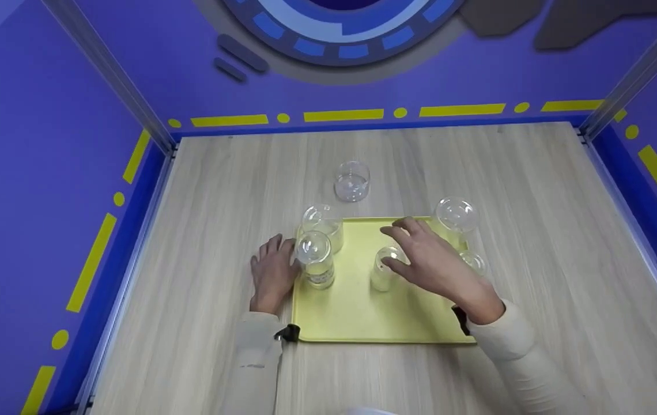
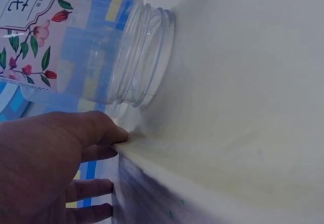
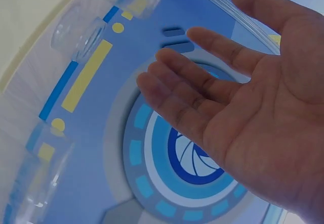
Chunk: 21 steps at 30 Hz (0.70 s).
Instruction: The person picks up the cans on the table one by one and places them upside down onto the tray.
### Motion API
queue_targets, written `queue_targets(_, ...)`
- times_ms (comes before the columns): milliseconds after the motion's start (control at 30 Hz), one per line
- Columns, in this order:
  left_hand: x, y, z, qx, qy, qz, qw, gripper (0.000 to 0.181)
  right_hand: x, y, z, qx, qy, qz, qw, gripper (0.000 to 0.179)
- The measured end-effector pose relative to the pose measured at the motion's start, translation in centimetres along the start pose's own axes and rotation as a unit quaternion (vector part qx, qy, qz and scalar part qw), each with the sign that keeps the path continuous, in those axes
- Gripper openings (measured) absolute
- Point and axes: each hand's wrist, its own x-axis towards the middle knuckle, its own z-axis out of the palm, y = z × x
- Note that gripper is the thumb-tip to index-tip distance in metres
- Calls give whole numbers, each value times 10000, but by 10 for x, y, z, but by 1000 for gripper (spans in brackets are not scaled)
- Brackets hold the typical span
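Note:
My left hand (image 1: 274, 271) is at the left edge of a yellow tray (image 1: 351, 317), its fingers straight against the outer side and its thumb at the rim (image 2: 152, 168). Close to that thumb stands a clear jar (image 1: 318, 271), upside down on its threaded mouth, with a flower-printed label (image 2: 30, 36). Over the right half of the tray, my right hand (image 1: 435, 259) has its fingers and thumb spread, holding nothing. A small clear container (image 1: 383, 276) stands beneath its thumb, partly covered by it. Straight fingers (image 3: 177, 102) and a bare palm appear in the right wrist view.
Another clear container (image 1: 328, 225) stands at the tray's back left. Two more, a taller one (image 1: 456, 214) and a smaller one (image 1: 475, 260), stand along its right side. Behind the tray a clear jar (image 1: 352, 183) sits on the wooden table (image 1: 219, 190). Blue panels (image 1: 29, 173) enclose the table.

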Motion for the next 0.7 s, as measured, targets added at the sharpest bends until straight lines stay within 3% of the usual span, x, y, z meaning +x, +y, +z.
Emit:
queue_targets(467, -1, -2, 0, -70, 30, 7, 10000, 39, 17, 0, -30, -60, 190, -242, 9995, 51)
queue_targets(700, 0, -1, -1, -21, -144, -69, 9999, 41, 30, 2, -39, -30, 149, -252, 9996, 52)
